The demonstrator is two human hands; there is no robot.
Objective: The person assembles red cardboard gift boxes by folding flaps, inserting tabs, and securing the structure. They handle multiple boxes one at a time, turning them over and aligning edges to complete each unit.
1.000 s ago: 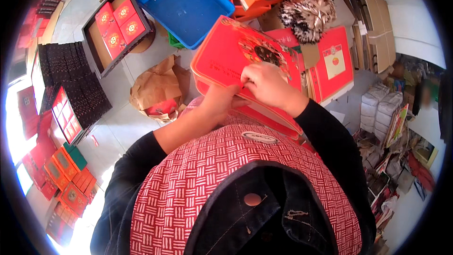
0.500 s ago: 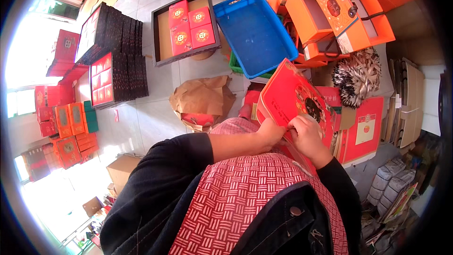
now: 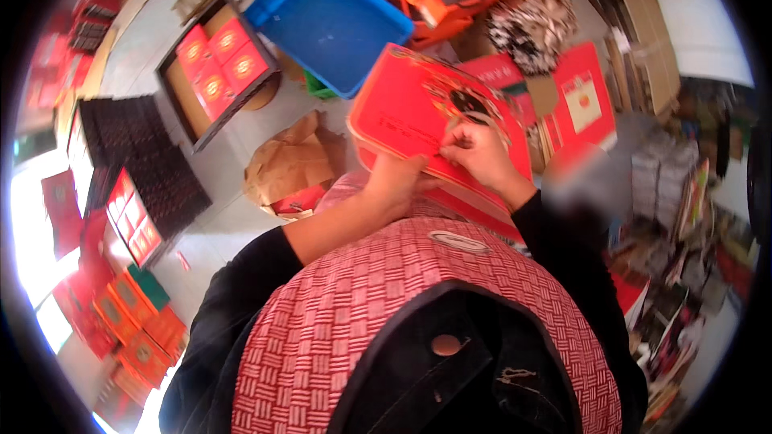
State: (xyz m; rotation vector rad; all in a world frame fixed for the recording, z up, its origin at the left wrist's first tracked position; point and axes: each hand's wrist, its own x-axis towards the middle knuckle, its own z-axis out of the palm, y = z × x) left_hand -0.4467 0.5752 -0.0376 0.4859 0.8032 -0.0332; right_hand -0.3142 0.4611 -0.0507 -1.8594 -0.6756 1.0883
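Observation:
A flat red cardboard panel point(image 3: 410, 108) with rounded corners, a gold edge and a dark-and-gold printed emblem lies tilted before my lap. My left hand point(image 3: 398, 185) grips its near left edge, the thumb on top and the other fingers hidden beneath. Over the panel's printed face, my right hand point(image 3: 485, 154) is closed in a pinch with bent fingers. Whatever is between those fingertips, if anything, is too small to make out. More red card layers point(image 3: 470, 207) show under the panel, against my checked apron point(image 3: 354, 273).
Beyond the panel stands a blue plastic tray point(image 3: 330, 24). A frame-like box point(image 3: 183, 103) holding red boxes is left of it, near crumpled brown paper point(image 3: 285, 161). Dark stacked boxes point(image 3: 153, 169) stand farther left. Right are shredded filler point(image 3: 535, 16) and a red folder-like sheet point(image 3: 583, 84).
My right hand has shifted from beside my left hand to over the panel's face. The panel lies flatter toward me. The whole view has turned and slid, with surroundings moved left.

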